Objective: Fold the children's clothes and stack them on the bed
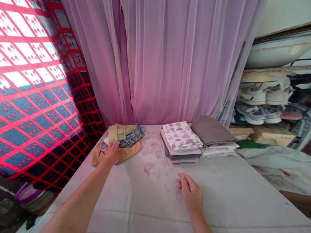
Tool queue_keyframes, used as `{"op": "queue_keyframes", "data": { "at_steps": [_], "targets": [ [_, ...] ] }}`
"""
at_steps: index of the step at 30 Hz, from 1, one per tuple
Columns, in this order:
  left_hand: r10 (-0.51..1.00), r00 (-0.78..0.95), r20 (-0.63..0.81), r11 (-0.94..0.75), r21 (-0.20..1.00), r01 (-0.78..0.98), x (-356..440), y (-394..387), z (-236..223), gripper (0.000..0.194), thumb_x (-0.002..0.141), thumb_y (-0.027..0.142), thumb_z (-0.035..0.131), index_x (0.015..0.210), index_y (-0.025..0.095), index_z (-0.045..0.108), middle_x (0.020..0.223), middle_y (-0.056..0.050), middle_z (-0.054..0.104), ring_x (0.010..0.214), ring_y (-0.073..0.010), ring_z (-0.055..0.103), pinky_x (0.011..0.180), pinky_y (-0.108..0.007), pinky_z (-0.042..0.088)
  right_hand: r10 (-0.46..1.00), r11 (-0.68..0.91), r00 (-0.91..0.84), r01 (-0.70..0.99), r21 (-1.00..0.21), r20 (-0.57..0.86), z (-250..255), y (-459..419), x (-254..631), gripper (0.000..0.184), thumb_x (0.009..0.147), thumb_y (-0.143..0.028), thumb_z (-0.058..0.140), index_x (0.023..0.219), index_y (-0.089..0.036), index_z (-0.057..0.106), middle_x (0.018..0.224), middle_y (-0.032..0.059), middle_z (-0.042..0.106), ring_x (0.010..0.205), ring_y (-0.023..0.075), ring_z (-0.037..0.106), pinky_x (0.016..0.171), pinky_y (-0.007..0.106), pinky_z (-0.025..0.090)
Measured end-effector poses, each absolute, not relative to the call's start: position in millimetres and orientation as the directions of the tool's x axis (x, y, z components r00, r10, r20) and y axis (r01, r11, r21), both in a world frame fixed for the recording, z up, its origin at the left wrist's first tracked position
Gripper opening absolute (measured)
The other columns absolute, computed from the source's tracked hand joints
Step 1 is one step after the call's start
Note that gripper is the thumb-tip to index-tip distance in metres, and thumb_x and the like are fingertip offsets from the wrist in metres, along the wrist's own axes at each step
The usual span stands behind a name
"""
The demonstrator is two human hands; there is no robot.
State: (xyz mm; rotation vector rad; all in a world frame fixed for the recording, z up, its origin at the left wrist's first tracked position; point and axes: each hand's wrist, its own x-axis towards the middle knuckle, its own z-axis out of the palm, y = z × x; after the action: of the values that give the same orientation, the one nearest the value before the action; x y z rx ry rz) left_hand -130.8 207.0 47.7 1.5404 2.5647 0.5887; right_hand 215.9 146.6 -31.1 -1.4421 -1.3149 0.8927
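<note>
My left hand (112, 152) reaches far forward and rests on a loose pile of clothes (123, 139) at the table's back left, fingers curled onto a tan garment (128, 152). An olive piece and a blue-grey patterned piece lie on top of that pile. My right hand (189, 192) lies flat on the cloth-covered table (233, 196), fingers stretched out and holding nothing. Just beyond it stands a folded stack topped by a heart-print cloth (179, 136). A second folded stack with a grey-brown cloth (211, 131) on top sits to its right.
A sheer pink curtain (171, 53) hangs behind the table. A red and blue crocheted blanket (26, 106) covers the window on the left. A shoe rack (268, 103) and boxes stand at the right. A lidded container (28, 194) sits low on the left.
</note>
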Motion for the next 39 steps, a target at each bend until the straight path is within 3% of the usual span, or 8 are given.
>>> {"op": "queue_keyframes", "data": {
  "at_steps": [7,10,14,21,26,29,34,39],
  "targets": [
    [0.832,-0.545,0.104,0.348,0.667,0.659,-129,185,83,0.046,0.089,0.036,0.044,0.125,0.013,0.061,0.110,-0.009,0.071,0.109,-0.0249,0.062,0.096,-0.037,0.046,0.989,0.048,0.122,0.280,-0.959,0.085,-35,150,217,0.049,0.079,-0.057,0.039,0.092,-0.020,0.069,0.076,0.0061,0.073,0.062,0.0201,0.066,0.062,0.028,0.051],
    [0.849,-0.510,0.138,0.193,0.817,0.543,-105,151,90,0.050,0.089,0.046,0.043,0.125,0.016,0.061,0.117,-0.007,0.069,0.114,-0.0194,0.060,0.096,-0.029,0.046,0.987,0.054,0.129,0.267,-0.962,0.092,-36,151,217,0.049,0.078,-0.056,0.039,0.091,-0.019,0.069,0.075,0.0061,0.073,0.060,0.0195,0.066,0.062,0.028,0.051],
    [0.908,-0.414,0.066,-0.011,0.991,0.134,-51,82,66,0.060,0.071,0.065,0.063,0.105,0.017,0.073,0.115,-0.011,0.070,0.113,-0.0270,0.060,0.100,-0.038,0.043,0.984,0.072,0.138,0.249,-0.966,0.109,-35,148,217,0.048,0.078,-0.056,0.041,0.090,-0.019,0.070,0.074,0.0064,0.072,0.059,0.0198,0.066,0.058,0.028,0.050],
    [0.966,-0.242,-0.091,0.156,0.951,0.266,-24,32,18,0.059,0.073,0.070,0.050,0.048,0.017,0.059,0.068,-0.006,0.069,0.057,-0.0140,0.058,0.057,-0.026,0.045,0.988,0.108,0.077,0.288,-0.951,0.135,-36,138,223,0.053,0.078,-0.058,0.038,0.092,-0.018,0.069,0.075,0.0069,0.073,0.061,0.0194,0.066,0.062,0.028,0.051],
    [0.843,-0.482,0.237,0.142,0.767,0.626,-75,43,12,0.032,0.074,0.048,0.056,0.086,0.020,0.067,0.094,-0.006,0.070,0.084,-0.0198,0.064,0.073,-0.029,0.049,0.991,0.127,-0.022,0.430,-0.894,0.131,-41,124,218,0.050,0.081,-0.055,0.034,0.094,-0.020,0.068,0.081,0.0071,0.074,0.071,0.0208,0.069,0.070,0.028,0.051],
    [0.864,-0.449,0.228,0.208,0.650,0.731,-89,43,0,0.048,0.071,0.037,0.062,0.114,0.017,0.062,0.118,-0.012,0.065,0.103,-0.0245,0.062,0.089,-0.035,0.047,0.990,0.139,-0.088,0.530,-0.837,0.108,-37,115,205,0.048,0.085,-0.052,0.034,0.103,-0.022,0.067,0.096,0.0077,0.074,0.087,0.0214,0.069,0.079,0.028,0.049],
    [0.904,-0.340,0.257,0.146,0.563,0.813,-87,33,-27,0.044,0.070,0.031,0.064,0.113,0.020,0.064,0.113,-0.010,0.069,0.108,-0.0256,0.061,0.096,-0.037,0.043,0.979,0.128,-0.203,0.650,-0.749,-0.008,-8,115,158,0.053,0.086,-0.050,0.044,0.129,-0.021,0.055,0.105,0.0073,0.072,0.094,0.0212,0.067,0.081,0.029,0.046],
    [0.887,-0.329,0.324,0.086,0.585,0.807,-93,12,-32,0.017,0.075,0.021,0.052,0.085,0.022,0.066,0.087,-0.005,0.072,0.087,-0.0214,0.065,0.084,-0.035,0.048,0.963,0.158,-0.265,0.685,-0.711,-0.041,27,124,127,0.025,0.072,-0.026,0.059,0.095,-0.023,0.070,0.095,0.0028,0.073,0.091,0.0205,0.065,0.078,0.026,0.045]
  ]
}}
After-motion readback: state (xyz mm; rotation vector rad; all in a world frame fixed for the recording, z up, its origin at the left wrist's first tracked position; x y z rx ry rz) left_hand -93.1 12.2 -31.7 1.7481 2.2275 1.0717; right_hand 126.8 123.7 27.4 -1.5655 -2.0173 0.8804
